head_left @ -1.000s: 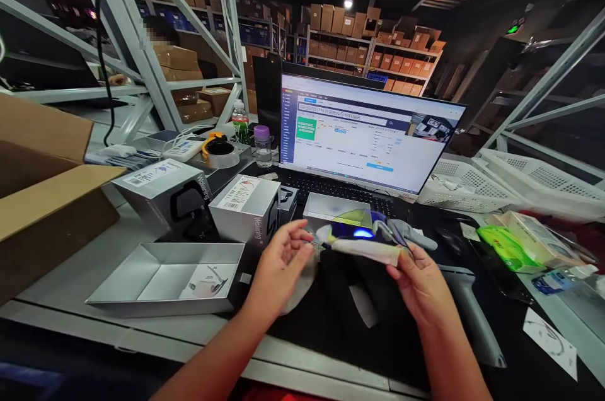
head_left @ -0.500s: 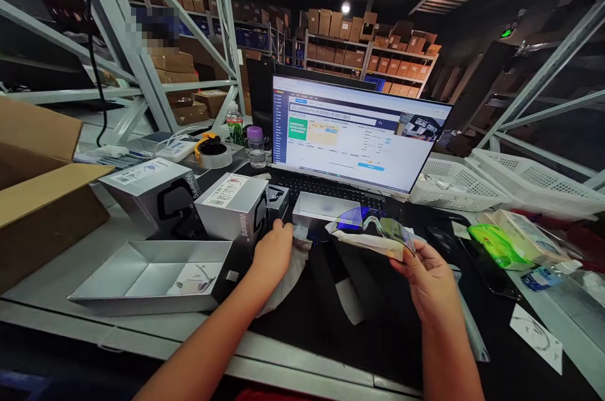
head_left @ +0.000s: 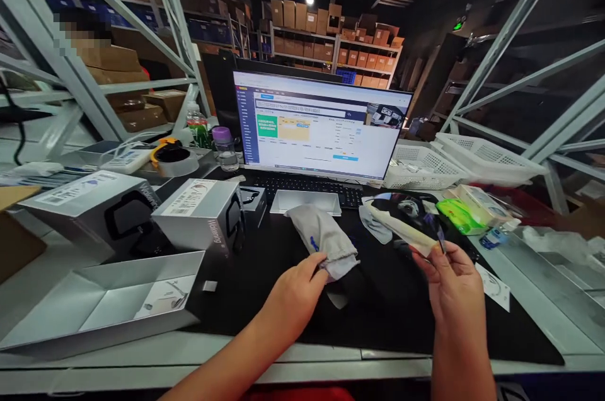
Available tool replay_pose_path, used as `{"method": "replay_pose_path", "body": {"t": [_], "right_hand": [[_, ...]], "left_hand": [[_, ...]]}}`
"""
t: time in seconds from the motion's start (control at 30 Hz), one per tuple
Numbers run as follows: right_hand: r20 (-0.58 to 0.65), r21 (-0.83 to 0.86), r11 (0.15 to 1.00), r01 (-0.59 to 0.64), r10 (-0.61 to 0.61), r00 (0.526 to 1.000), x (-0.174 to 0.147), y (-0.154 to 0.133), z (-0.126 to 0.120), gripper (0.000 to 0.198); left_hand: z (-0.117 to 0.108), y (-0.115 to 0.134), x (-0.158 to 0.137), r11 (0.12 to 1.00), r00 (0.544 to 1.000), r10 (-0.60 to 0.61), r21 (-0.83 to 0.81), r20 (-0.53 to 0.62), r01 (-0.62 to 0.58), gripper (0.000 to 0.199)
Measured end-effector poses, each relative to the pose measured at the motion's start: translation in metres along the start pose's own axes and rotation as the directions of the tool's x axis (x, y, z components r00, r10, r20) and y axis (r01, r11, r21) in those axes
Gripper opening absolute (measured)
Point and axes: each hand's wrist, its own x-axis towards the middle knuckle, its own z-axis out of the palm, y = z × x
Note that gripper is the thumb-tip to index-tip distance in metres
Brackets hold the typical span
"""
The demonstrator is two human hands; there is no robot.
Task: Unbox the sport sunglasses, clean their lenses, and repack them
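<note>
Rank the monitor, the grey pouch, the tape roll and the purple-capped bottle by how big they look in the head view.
1. monitor
2. grey pouch, though it lies nearer the camera
3. tape roll
4. purple-capped bottle, close to the tape roll, so that order is unsure

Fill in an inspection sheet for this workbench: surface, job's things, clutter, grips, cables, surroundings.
Surface: black mat on a pale bench.
Job's things: grey pouch; glasses.
Clutter: open tray, two boxes, tape roll, bottle, white baskets, green packet.
Grips: left hand pinches the pouch's end; right hand holds the glasses.
Cables: black cable hanging far left.
Surroundings: monitor lit, keyboard, metal racks, shelves of cartons.
</note>
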Motion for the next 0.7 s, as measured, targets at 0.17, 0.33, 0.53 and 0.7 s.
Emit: {"method": "replay_pose_path", "body": {"t": [0.17,0.33,0.53,0.7], "right_hand": [[0.027,-0.061,0.990,-0.130,0.132,0.991,-0.031,-0.003,-0.038,0.030],[-0.022,-0.095,0.981,-0.167,0.165,0.986,-0.054,-0.004,-0.057,0.027],[-0.135,-0.250,0.962,-0.114,0.082,0.987,-0.072,-0.003,-0.067,0.028],[0.056,-0.387,0.922,0.023,-0.002,0.998,-0.085,0.002,-0.058,0.018]], "left_hand": [[-0.008,0.010,0.001,0.963,0.959,-0.266,-0.058,-0.098,0.262,0.035],[-0.009,0.027,0.028,0.961,0.971,-0.237,0.136,-0.039,0.240,0.028],[-0.010,0.022,0.051,0.973,0.944,-0.229,0.020,0.236,0.231,0.022],[-0.022,-0.002,0.065,0.817,0.861,-0.294,-0.359,0.415,0.452,0.023]]}}
